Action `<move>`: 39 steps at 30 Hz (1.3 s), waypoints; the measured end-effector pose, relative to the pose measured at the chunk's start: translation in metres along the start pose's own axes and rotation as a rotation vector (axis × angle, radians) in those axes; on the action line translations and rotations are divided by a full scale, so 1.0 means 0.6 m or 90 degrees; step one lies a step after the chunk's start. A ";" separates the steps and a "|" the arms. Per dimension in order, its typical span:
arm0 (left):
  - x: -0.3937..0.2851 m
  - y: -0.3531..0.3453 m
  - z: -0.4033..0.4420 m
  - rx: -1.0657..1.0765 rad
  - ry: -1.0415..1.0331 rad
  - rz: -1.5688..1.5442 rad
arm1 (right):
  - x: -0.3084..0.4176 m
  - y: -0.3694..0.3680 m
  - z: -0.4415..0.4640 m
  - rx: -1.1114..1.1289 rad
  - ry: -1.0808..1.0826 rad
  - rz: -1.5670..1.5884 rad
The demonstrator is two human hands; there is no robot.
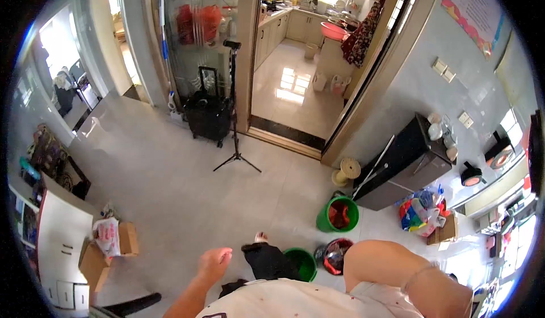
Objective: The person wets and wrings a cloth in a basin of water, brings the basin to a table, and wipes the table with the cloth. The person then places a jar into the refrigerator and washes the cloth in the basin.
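Facing open floor (198, 190) right up to the doorway sill (288, 133), we've got our left hand (216, 262) loosely curled, its grip unclear, right hand hidden, nearer green bucket (306, 261) beside our black-clad leg (269, 261), tripod (235, 156) interrupting the floor ahead.

No writing can be read. The poster (474, 12) on the wall (420, 111) bears lines too small to make out, and the white bag's (106, 235) red print is blurred.
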State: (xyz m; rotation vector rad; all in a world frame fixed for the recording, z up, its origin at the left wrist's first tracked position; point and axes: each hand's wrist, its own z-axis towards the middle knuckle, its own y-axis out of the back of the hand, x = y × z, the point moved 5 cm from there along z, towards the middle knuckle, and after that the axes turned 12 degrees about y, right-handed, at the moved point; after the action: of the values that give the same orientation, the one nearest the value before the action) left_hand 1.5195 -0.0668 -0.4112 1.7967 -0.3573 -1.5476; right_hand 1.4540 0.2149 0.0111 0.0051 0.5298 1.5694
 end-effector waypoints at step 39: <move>-0.757 -0.555 2.128 0.232 -0.337 -0.097 | 0.062 1.930 -0.803 -0.571 -0.122 -0.091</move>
State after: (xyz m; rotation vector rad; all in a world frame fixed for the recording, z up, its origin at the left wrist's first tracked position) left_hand 0.1297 0.0177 -0.3170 1.6763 -0.8122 -2.1773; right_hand 0.2041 0.1228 -0.0444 -0.5453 -0.3449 1.5275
